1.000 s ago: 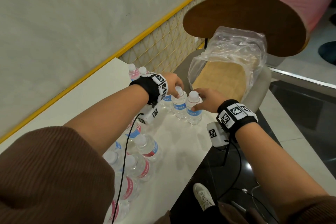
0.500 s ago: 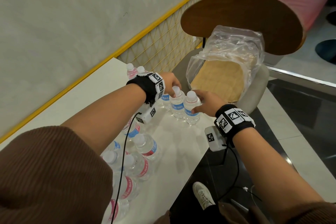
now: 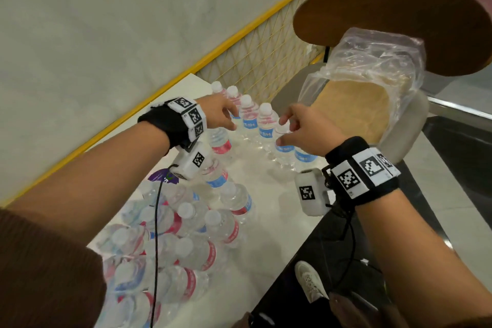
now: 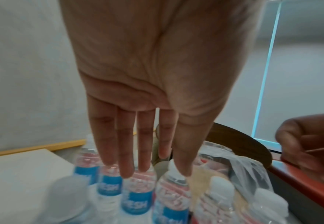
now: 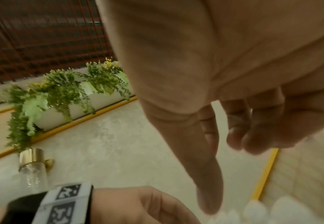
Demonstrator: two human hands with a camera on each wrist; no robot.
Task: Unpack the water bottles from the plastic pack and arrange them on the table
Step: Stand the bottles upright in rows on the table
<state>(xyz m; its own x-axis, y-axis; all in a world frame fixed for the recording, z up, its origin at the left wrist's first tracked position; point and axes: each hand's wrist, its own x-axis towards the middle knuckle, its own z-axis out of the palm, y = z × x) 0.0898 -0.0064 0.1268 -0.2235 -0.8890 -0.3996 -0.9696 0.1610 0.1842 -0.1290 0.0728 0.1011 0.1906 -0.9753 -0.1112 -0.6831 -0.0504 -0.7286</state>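
Both hands over bottle row (image 3: 255, 117) | left hand (image 3: 217, 112) grip apart | right hand (image 3: 306, 128) grip apart, empty

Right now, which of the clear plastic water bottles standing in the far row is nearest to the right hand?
The blue-labelled bottle at the row's near end: the right hand hovers directly over its cap.

A row of upright water bottles (image 3: 250, 117) fences the worktop (image 3: 269, 229) at its 12 o'clock end, caps close together, no gap for a hand between them. Lying bottles (image 3: 186, 242) crowd the 7 o'clock side. A bare strip of worktop runs from 6 o'clock toward the row, wide enough for a hand to pass. At 2 o'clock the plastic pack (image 3: 372, 80) on the chair (image 3: 394, 21) blocks the way.
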